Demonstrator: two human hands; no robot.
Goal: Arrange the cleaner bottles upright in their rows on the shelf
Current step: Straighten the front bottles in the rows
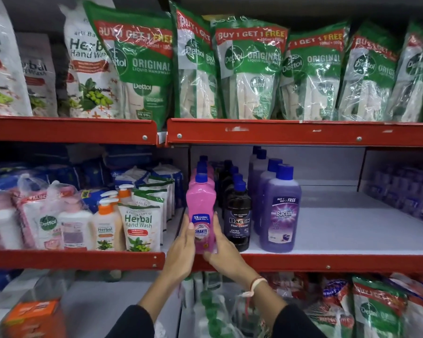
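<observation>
A pink cleaner bottle (201,206) with a blue cap stands upright at the front of its row on the middle shelf (327,262). My left hand (182,250) wraps its left side and my right hand (224,251) grips its right side near the base. More pink bottles line up behind it. To its right runs a row of black Bactin floor cleaner bottles (237,223), then a row of purple Bactin bottles (280,213), all upright with blue caps.
White shelf floor lies bare to the right of the purple row. Herbal hand wash pouches (142,228) and pump bottles (106,228) fill the left bay. Green Dettol refill packs (249,69) crowd the shelf above. More packs sit on the shelf below.
</observation>
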